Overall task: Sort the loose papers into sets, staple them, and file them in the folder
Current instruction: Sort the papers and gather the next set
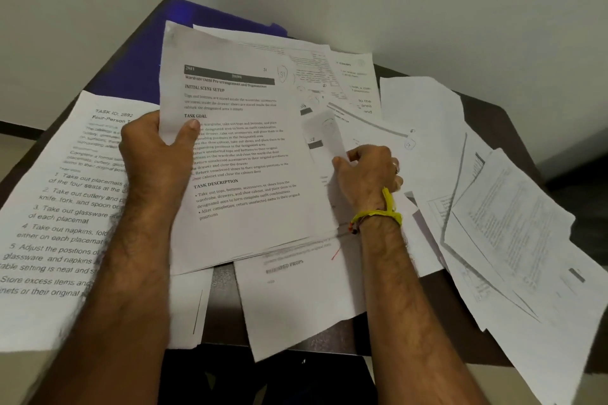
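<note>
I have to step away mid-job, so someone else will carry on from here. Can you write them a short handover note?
Left hand grips a lifted set of white printed sheets by its left edge, thumb on top. Right hand, fingers curled, pinches a sheet among the loose white papers beside the set.
More loose sheets lie scattered over the dark table; the blue folder lies at the far edge, partly under papers.
Done: one set being gathered. Left: sort the rest, staple, file. No stapler in view.
</note>
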